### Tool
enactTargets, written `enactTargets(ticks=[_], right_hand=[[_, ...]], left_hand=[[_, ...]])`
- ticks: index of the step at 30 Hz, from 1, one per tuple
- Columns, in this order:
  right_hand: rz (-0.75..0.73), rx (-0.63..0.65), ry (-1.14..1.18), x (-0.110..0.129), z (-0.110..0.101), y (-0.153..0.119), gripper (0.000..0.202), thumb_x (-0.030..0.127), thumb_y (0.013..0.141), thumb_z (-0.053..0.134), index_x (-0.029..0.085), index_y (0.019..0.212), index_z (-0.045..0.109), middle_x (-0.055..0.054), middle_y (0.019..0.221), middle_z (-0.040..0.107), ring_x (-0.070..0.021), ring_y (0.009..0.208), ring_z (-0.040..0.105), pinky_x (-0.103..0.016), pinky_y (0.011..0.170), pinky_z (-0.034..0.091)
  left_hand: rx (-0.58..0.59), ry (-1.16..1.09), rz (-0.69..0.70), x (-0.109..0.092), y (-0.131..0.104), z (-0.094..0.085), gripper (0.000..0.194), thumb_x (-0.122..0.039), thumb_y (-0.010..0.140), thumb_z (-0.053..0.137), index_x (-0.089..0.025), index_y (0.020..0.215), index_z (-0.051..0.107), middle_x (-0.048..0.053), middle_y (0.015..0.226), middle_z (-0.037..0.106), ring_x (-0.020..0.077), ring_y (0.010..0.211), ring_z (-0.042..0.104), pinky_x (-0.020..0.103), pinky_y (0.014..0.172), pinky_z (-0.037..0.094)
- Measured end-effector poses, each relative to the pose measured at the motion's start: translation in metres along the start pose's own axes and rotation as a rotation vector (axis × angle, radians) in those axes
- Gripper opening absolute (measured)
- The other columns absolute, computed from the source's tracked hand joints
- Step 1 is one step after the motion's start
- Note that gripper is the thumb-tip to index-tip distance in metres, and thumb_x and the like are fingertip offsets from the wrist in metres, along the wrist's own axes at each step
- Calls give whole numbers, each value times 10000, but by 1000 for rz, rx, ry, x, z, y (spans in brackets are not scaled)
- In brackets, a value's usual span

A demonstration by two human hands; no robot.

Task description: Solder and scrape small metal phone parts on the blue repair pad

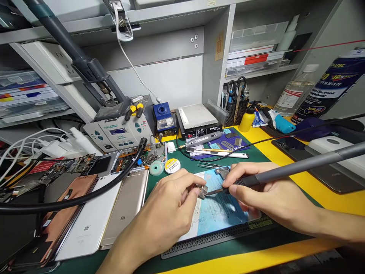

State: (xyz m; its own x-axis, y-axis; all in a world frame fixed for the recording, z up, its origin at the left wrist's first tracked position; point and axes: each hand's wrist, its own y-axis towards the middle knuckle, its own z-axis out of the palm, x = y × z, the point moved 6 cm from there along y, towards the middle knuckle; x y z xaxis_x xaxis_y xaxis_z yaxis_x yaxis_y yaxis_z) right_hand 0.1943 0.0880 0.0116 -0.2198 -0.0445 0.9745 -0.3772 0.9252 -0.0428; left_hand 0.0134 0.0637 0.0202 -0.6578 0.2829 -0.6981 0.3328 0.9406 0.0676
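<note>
My left hand (pixel 171 207) pinches a small metal phone part (pixel 203 191) between thumb and fingertips. In my right hand (pixel 270 198) is a dark grey pen-shaped tool (pixel 302 165), its long handle running out past the right edge. The slim tip of this tool touches or almost touches the metal part; its exact kind is not clear. A small dark circuit piece (pixel 222 172) shows just beyond my right fingertips; whether they touch it I cannot tell. Both hands are above a blue and white sheet (pixel 216 217) on the green mat (pixel 137 262).
Several phones, including a gold one (pixel 125 213), lie at left beneath a black hose (pixel 85 201). Behind stand a hot-air station (pixel 116 133), a heating plate (pixel 199 118), a grey pen tool (pixel 203 139) and tweezers (pixel 209 166). Bottles and a spray can (pixel 327 83) stand at right.
</note>
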Motion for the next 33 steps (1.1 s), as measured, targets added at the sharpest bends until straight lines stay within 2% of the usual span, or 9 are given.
enactTargets(ticks=[12, 24, 30, 33], right_hand=[[-2, -1, 14, 2, 0, 2, 44, 161, 725, 704, 160, 768, 716, 37, 529, 550, -97, 413, 505, -179, 349, 458], [37, -13, 20, 1, -1, 1, 57, 188, 722, 716, 176, 777, 705, 49, 487, 548, -105, 388, 510, -189, 345, 445], [32, -20, 76, -4, -3, -1, 72, 245, 794, 683, 185, 763, 657, 49, 443, 566, -105, 350, 504, -192, 353, 424], [24, -26, 228, -8, -5, 3, 118, 264, 834, 645, 186, 747, 632, 59, 435, 538, -104, 325, 487, -187, 319, 390]], left_hand=[[-2, 9, 3, 0, 0, 1, 188, -230, 983, 494, -308, 1066, 643, -48, 971, 645, 112, 864, 573, 251, 752, 414], [5, 7, 8, 0, 0, 0, 187, -231, 982, 491, -296, 1049, 653, -30, 975, 652, 132, 873, 581, 270, 747, 414], [11, 19, -22, 1, 0, 0, 202, -260, 983, 485, -306, 1070, 662, -24, 928, 640, 133, 798, 565, 268, 690, 404], [24, 16, -30, 1, -1, 0, 181, -273, 971, 499, -293, 1032, 668, -21, 859, 625, 136, 736, 547, 267, 663, 398]])
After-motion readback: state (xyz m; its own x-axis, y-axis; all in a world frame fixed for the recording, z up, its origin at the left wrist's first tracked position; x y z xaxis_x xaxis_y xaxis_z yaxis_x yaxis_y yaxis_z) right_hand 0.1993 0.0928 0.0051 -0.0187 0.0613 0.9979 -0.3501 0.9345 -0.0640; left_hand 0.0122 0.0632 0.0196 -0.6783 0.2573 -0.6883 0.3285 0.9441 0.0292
